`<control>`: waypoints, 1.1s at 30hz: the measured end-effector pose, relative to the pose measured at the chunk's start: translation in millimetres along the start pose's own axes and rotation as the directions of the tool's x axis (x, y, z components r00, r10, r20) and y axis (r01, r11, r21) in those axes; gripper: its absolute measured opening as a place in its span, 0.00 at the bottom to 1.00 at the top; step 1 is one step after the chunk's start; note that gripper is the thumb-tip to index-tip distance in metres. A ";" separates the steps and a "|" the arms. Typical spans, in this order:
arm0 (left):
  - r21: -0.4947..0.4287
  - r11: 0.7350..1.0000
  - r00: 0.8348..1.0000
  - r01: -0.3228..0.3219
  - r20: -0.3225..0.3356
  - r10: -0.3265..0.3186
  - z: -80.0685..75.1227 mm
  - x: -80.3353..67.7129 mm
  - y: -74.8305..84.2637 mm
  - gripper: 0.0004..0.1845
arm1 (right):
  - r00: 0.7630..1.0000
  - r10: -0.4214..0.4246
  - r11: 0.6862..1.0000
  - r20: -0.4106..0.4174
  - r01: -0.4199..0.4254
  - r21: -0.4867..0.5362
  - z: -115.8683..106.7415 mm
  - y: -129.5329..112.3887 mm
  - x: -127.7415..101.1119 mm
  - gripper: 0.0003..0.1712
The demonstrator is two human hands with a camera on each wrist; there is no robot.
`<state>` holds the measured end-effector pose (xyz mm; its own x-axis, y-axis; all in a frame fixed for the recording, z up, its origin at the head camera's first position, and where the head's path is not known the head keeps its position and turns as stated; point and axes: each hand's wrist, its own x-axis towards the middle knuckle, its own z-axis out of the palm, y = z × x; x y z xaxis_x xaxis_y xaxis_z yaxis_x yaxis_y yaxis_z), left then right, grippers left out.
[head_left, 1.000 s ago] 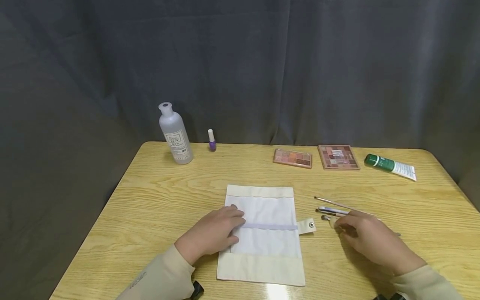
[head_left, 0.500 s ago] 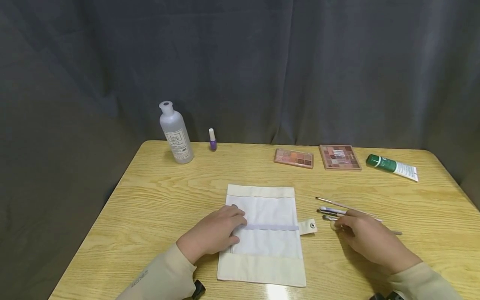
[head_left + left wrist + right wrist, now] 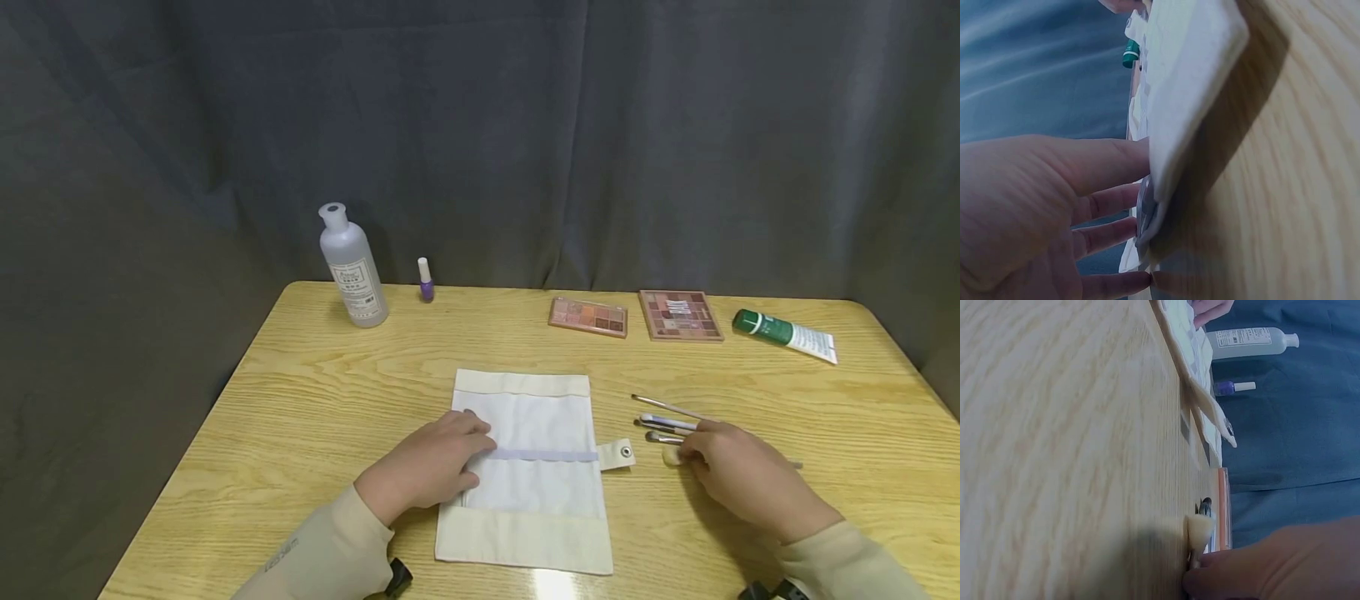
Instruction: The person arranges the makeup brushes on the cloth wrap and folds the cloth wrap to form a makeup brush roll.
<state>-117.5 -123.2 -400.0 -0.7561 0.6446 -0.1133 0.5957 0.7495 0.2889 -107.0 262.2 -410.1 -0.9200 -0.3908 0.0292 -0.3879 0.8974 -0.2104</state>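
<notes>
An unrolled white and cream cloth brush roll (image 3: pixel 536 483) with stitched slots lies flat on the table. My left hand (image 3: pixel 433 461) rests on its left edge, fingers extended; in the left wrist view the thumb (image 3: pixel 1107 161) touches the cloth's edge. To the right of the roll, my right hand (image 3: pixel 738 475) pinches a makeup brush with a fluffy cream head (image 3: pixel 1199 531) low at the tabletop. Its handle is mostly hidden under the hand. Just beyond it lie several slimmer makeup brushes (image 3: pixel 667 422), partly covered by the right hand.
A snap strap (image 3: pixel 617 454) sticks out from the roll's right side. Along the back stand a clear bottle (image 3: pixel 354 279) and a purple nail polish (image 3: pixel 426 283). Two eyeshadow palettes, one smaller (image 3: pixel 588 317) and one larger (image 3: pixel 681 316), and a green-white tube (image 3: pixel 785 335) lie back right.
The right hand's fingers have shifted slightly at the brush, and more of its cream head shows. The left hand stays on the roll.
</notes>
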 end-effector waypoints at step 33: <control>-0.017 1.000 0.999 0.026 0.041 -0.025 1.3 -0.8 -2.2 0.20 | 0.781 -0.057 0.772 -0.622 0.430 0.469 -47.8 -86.5 60.1 0.07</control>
<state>-117.8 -125.1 -401.7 -0.7589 0.6314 -0.1593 0.5714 0.7630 0.3024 -131.4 170.8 -343.4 -0.7310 -0.2290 0.6428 -0.6686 0.4287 -0.6077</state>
